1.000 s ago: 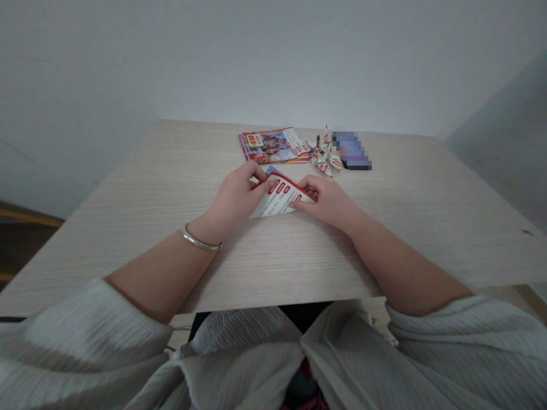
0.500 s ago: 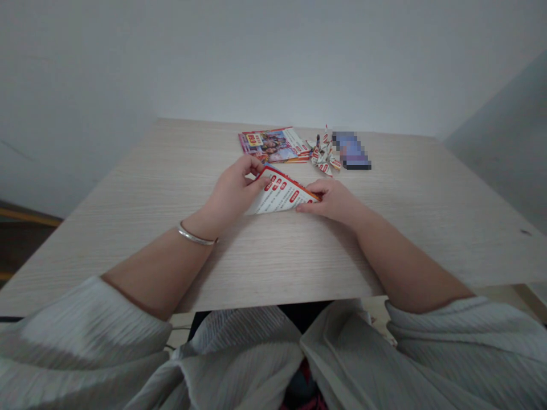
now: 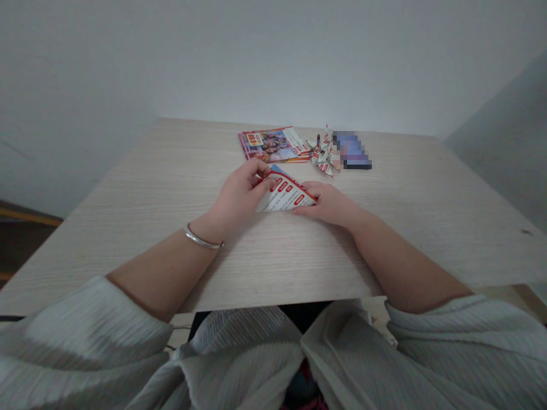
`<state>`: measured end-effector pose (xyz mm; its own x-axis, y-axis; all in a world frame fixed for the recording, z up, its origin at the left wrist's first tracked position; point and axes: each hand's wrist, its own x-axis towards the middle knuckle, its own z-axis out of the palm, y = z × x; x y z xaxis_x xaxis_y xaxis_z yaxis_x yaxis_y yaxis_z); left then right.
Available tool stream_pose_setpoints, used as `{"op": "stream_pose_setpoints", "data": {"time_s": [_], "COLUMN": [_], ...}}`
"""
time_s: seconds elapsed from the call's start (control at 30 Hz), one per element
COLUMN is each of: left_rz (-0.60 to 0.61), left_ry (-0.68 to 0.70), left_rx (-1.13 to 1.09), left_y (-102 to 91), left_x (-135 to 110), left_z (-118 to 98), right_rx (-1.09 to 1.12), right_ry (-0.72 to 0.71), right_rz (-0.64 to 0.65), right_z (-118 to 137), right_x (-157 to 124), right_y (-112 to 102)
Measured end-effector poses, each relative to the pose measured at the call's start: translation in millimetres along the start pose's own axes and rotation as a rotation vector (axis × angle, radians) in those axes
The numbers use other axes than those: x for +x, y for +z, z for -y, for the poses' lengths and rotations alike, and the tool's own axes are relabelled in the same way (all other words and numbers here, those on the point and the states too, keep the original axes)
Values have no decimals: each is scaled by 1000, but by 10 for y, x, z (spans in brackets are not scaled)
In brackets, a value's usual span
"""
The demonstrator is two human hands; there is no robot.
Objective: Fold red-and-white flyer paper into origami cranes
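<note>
A folded paper flyer [image 3: 285, 193], white with red labels and a red-edged, coloured underside, is held just above the table between my two hands. My left hand [image 3: 245, 191] pinches its upper left corner between thumb and fingers; a silver bangle circles that wrist. At the right corner, my right hand [image 3: 329, 200] grips the paper, thumb on the near side and fingers behind. Parts of both ends are hidden by my fingers. Beyond the hands lies a stack of colourful printed flyers [image 3: 276, 145]. Beside the stack sits a folded paper shape with pointed tips [image 3: 323, 155].
A pixelated, phone-like flat object [image 3: 354, 150] lies right of the paper shape. The pale wood-grain table [image 3: 273, 267] meets a grey wall [image 3: 273, 62] at its far edge. Its near edge runs just in front of my body.
My left hand has shifted slightly right and nearer to my right hand, which moved a little left. The flyer's visible face looks narrower. Objects behind have stayed put.
</note>
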<state>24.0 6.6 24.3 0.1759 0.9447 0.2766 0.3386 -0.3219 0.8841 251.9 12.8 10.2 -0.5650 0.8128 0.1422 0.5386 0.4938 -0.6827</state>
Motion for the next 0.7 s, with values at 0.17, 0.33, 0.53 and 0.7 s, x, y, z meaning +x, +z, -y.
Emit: {"op": "stream_pose_setpoints", "data": {"time_s": [0.17, 0.33, 0.53, 0.7], "left_rz": [-50, -53, -108, -58], "left_ry": [-9, 41, 63, 2], "left_rx": [37, 81, 12, 99], "left_y": [-31, -42, 11, 20], "left_x": [39, 37, 25, -27], "left_z": [70, 102, 75, -29], "right_rx": [-51, -33, 173, 157], "right_ry": [-27, -9, 73, 125], "right_rz": [-66, -101, -329, -395], "right_z": [-27, -19, 13, 88], "right_x": [6, -1, 18, 7], "right_y": [-39, -38, 56, 68]}}
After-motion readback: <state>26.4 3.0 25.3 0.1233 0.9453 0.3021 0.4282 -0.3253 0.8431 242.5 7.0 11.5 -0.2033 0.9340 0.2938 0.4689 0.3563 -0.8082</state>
